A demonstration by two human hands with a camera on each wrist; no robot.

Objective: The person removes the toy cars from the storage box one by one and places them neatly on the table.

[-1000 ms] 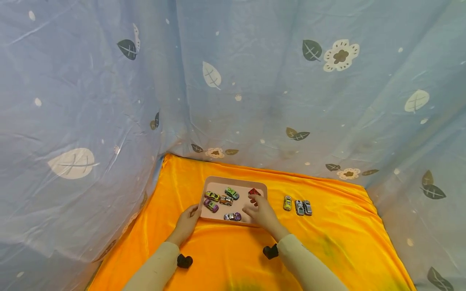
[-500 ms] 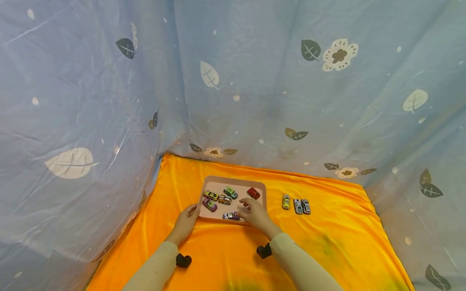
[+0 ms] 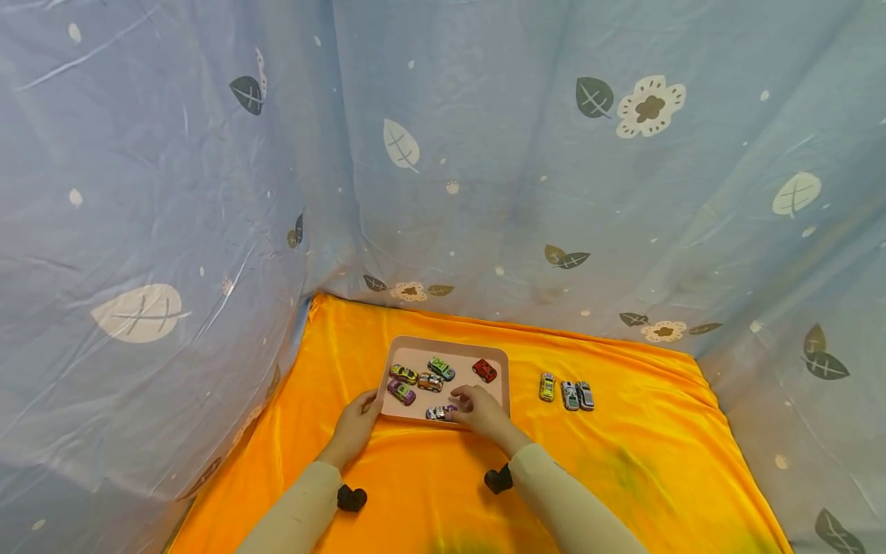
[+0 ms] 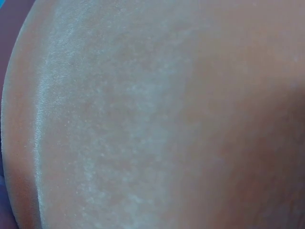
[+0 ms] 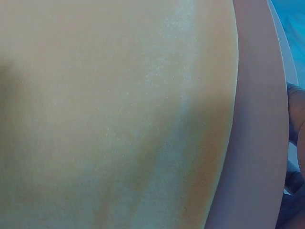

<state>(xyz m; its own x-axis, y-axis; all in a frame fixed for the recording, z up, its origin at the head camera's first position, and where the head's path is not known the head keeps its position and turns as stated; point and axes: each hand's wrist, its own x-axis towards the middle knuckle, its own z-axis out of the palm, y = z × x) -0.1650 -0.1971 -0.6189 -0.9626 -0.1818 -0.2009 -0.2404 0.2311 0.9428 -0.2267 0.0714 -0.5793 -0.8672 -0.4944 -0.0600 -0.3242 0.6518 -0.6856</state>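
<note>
A shallow pinkish tray (image 3: 464, 355) lies on the cloth in the head view. My left hand (image 3: 356, 423) grips its left edge. Inside, my right hand (image 3: 482, 412) has thumb and fingers round the right end of a white and purple toy car (image 3: 434, 413), which it partly covers. Also in the tray are a red toy car (image 3: 484, 370), a green toy car (image 3: 441, 368), an orange and white toy car (image 3: 431, 382), a yellow toy car (image 3: 404, 374) and a purple and green toy car (image 3: 401, 392). Blurred close surfaces fill most of both wrist views.
Right of the tray, a yellow toy car (image 3: 547, 387) stands beside two silver-grey toy cars (image 3: 570, 395) on the orange cloth (image 3: 664, 446). Patterned blue-grey curtains (image 3: 484, 154) close off the back and sides.
My right hand has moved left and toward me, from beside the red toy car to the white and purple one. My left hand stays on the tray's edge.
</note>
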